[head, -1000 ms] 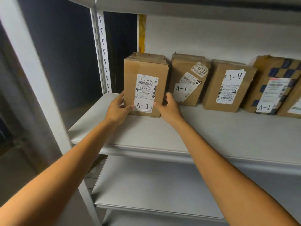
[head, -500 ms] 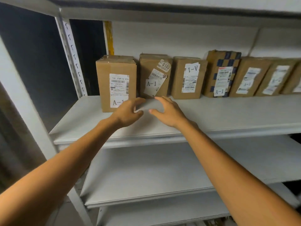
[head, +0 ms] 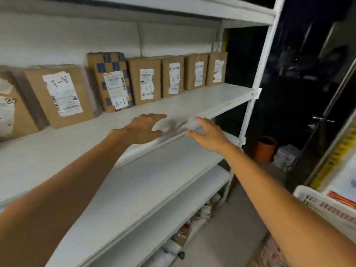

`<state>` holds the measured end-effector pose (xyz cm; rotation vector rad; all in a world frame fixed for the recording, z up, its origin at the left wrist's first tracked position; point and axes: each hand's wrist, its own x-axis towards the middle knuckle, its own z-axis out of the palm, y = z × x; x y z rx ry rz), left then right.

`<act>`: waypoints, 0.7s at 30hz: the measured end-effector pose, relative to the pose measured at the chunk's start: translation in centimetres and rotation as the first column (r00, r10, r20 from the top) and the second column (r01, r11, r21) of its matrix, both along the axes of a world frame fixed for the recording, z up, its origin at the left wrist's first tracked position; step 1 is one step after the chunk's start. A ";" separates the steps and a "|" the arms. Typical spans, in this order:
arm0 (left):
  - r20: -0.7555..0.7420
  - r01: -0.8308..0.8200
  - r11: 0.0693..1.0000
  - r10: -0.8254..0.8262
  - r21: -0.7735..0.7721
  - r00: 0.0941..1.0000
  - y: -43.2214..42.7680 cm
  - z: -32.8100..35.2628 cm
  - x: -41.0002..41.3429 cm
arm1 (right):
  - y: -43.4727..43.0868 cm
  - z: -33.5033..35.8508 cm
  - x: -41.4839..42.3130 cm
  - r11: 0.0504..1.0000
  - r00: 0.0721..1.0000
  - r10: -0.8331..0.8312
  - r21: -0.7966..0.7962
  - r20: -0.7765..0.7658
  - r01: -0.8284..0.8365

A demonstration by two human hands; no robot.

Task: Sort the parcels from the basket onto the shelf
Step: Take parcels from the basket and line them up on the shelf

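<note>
Parcels (head: 109, 81): seven brown boxes in view, standing upright in a row along the back of the upper shelf (head: 202, 99). Labels face out and several read A-1; most boxes touch their neighbours, and the leftmost is cut off by the frame edge. The left hand (head: 143, 128) hovers over the front part of that shelf, fingers (head: 158, 116) straight and loosely apart, holding nothing. The right hand (head: 209, 135) is just beside it at the shelf's front lip, fingers (head: 202, 121) spread, also empty. A white basket (head: 316, 203) sits low at the right, well apart from both hands. Only its rim and something red inside show, so I cannot tell whether any parcels are left in it. Judgement: a good part of the sorting looks done. No parcel is in hand, so the next move is likely a reach to the basket, if any remain.
</note>
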<state>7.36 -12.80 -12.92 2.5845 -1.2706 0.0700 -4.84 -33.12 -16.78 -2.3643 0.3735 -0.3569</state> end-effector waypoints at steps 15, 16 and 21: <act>-0.322 0.552 0.832 -0.508 0.059 0.799 -37.9 -14.0 -11.8 | -26.7 -13.8 -17.6 0.843 0.832 -0.499 0.087 -0.242 0.531; -0.341 0.581 0.812 -0.531 0.058 0.776 -39.7 -15.5 -12.3 | -28.0 -15.0 -18.4 0.827 0.811 -0.521 0.078 -0.265 0.557; -0.522 0.672 0.739 -0.557 0.045 0.646 -47.4 -22.4 -14.8 | -32.3 -19.4 -22.8 0.749 0.723 -0.579 0.104 -0.378 0.655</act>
